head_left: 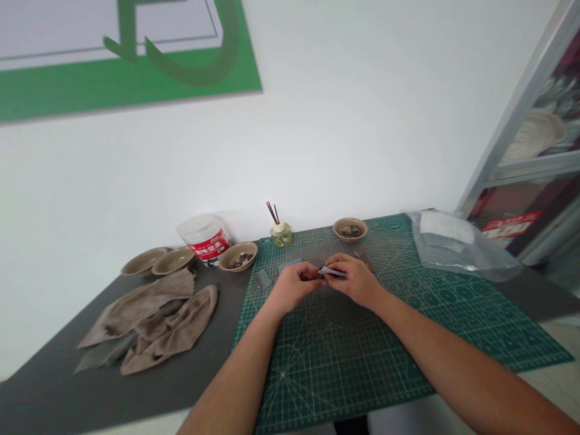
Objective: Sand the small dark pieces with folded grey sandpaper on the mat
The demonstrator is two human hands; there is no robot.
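- Your right hand's fingers (pixel 343 266) are closed, pinching a grey strip (pixel 332 272) from above, and they cover part of it.
- Your left hand (pixel 294 287) is curled around a small dark piece (pixel 310 276). It is partly hidden, so you can't quite tell its shape.
- The strip sits between your hands, just in front of your body's midline, with its long axis running roughly left to right. Its left end meets the dark piece, and your right hand is the nearer to its exposed length.
- Nothing stands between your hands. Both are raised just above a green cutting mat (pixel 493 332).
- Two small grey pieces lie on the mat left of your hands, one at (pixel 263 278) and one at (pixel 289 264).
- Another dark flat piece (pixel 363 260) lies just past your right hand.
- Beyond the mat's far edge is a bowl of dark bits (pixel 350 229). To its left stands a small jar (pixel 281 236) with dark sticks.
- On the grey table (pixel 45 405), left of the mat, are a second bowl (pixel 238 256), a white tub (pixel 203 237) with a red label, two shallow dishes (pixel 144 261) (pixel 174 260), and brown cloths (pixel 145 320).
- A clear plastic bag (pixel 457 244) lies at the mat's far right corner.
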